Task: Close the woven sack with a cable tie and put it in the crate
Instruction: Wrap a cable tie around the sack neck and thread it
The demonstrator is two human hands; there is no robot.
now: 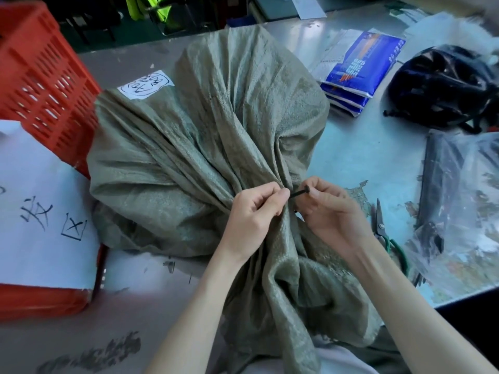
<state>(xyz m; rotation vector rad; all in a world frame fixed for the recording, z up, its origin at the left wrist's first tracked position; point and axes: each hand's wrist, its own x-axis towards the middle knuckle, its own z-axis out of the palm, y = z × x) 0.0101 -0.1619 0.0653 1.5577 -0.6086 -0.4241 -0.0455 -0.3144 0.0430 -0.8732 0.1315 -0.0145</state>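
On the bench point(364, 157) lies the green woven sack point(205, 147), neck bunched. Both hands pinch the black cable tie point(298, 192) there: left hand point(253, 211) and right hand point(332, 211), each grip tight. Beside it stands the red crate point(40, 85).

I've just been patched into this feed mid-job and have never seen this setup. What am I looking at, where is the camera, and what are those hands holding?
There is no machine here: a person works with two bare hands, and the single picture comes from a camera worn on their head, looking down. A grey-green woven sack lies on the table with its neck bunched. The left hand and the right hand pinch a black cable tie at that neck. A red crate stands at the left. To the right lie scissors, blue packets and clear bags of dark items.
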